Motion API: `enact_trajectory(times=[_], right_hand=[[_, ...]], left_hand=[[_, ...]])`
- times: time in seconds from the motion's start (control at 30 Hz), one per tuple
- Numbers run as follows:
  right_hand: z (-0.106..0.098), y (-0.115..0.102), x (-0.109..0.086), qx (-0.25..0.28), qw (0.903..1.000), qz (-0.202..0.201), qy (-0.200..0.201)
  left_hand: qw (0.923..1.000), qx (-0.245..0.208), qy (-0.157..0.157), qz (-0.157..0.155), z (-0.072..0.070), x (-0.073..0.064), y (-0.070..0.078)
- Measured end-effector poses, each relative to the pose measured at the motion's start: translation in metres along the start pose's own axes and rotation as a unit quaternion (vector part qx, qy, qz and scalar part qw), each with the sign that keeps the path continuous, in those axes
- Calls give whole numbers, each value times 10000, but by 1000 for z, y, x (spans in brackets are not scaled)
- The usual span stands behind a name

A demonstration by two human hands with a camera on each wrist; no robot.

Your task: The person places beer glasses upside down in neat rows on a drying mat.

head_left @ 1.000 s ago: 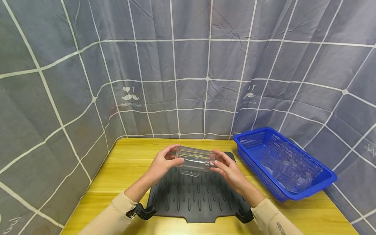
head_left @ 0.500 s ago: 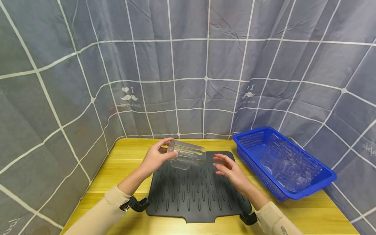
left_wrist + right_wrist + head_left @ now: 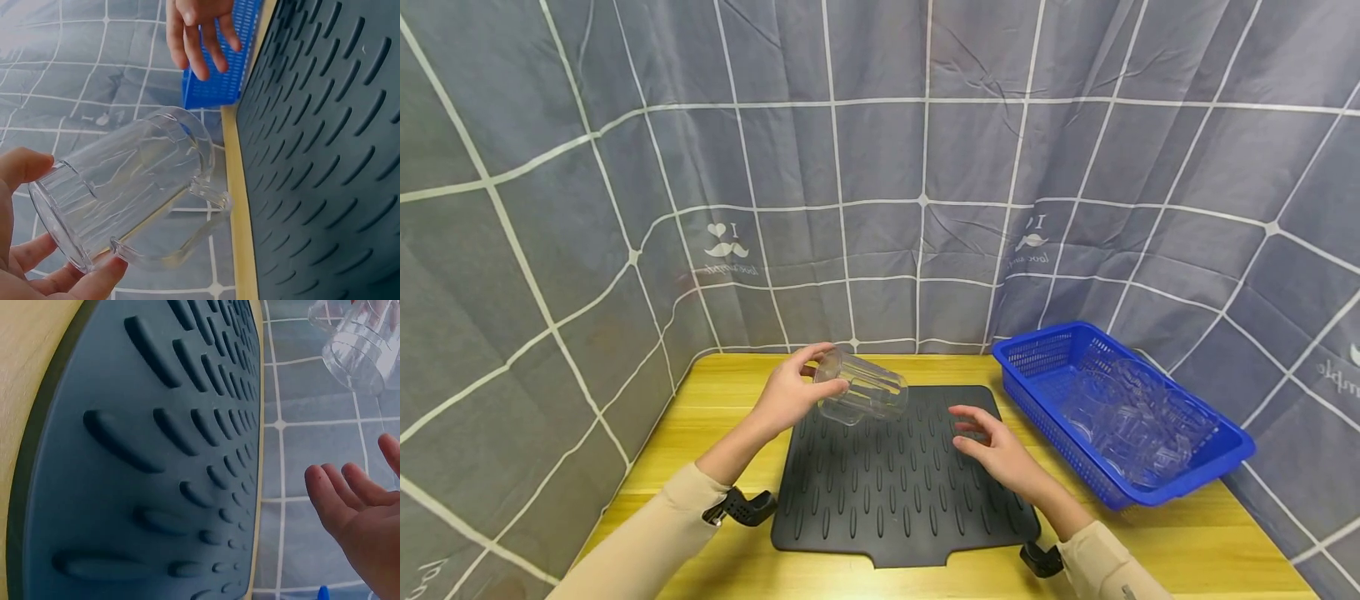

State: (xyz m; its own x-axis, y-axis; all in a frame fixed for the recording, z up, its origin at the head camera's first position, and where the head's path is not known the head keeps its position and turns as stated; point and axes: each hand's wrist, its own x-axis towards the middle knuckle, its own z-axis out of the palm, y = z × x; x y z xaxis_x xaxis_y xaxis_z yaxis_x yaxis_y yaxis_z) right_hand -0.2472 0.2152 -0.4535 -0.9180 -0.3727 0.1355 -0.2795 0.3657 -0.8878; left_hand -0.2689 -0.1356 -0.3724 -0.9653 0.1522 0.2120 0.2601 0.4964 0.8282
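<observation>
A clear mug (image 3: 868, 387) with a side handle is tilted over the dark mat, its mouth toward the right. My left hand (image 3: 793, 390) grips it by the base end, thumb on the near side and fingers round the far side. In the left wrist view the mug's handle (image 3: 181, 250) hangs on the lower side, and the mug's inside looks bare. My right hand (image 3: 1000, 450) hovers over the right part of the mat, apart from the mug, with fingers loosely bent and nothing in them.
Below the hands lies a dark ridged drying mat (image 3: 910, 500) on a yellow wooden table (image 3: 715, 408). A blue perforated basket (image 3: 1052, 425) at the right holds several clear glass-like pieces (image 3: 1138, 425). A grey checked curtain (image 3: 880, 167) stands behind the table.
My right hand has let go of the mug and drawn back a little to the right. My left hand has carried the mug leftward, and its mouth end tips lower.
</observation>
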Motion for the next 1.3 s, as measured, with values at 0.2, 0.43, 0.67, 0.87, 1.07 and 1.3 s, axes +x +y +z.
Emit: enact_trajectory(times=[0.2, 0.43, 0.67, 0.87, 1.07, 1.3], right_hand=[[-3, 6, -1, -313, 9993, -183, 36], [-5, 5, -5, -406, 9989, -228, 29], [-6, 7, -6, -461, 9987, -222, 52], [-7, 7, -5, -447, 9988, -137, 133], [-7, 10, -6, -488, 9987, -104, 108], [-7, 12, -5, -494, 9986, -164, 115]], left_hand=[[9993, 345, 86, 110, -4, 9, 2], [9946, 1022, 141, 141, -10, 17, -3], [9866, 1592, 260, 234, -13, 28, -11], [9811, 1898, 294, 246, -15, 35, -16], [9788, 2032, 241, 118, -13, 42, -22], [9746, 2235, 108, 112, -11, 51, -30]])
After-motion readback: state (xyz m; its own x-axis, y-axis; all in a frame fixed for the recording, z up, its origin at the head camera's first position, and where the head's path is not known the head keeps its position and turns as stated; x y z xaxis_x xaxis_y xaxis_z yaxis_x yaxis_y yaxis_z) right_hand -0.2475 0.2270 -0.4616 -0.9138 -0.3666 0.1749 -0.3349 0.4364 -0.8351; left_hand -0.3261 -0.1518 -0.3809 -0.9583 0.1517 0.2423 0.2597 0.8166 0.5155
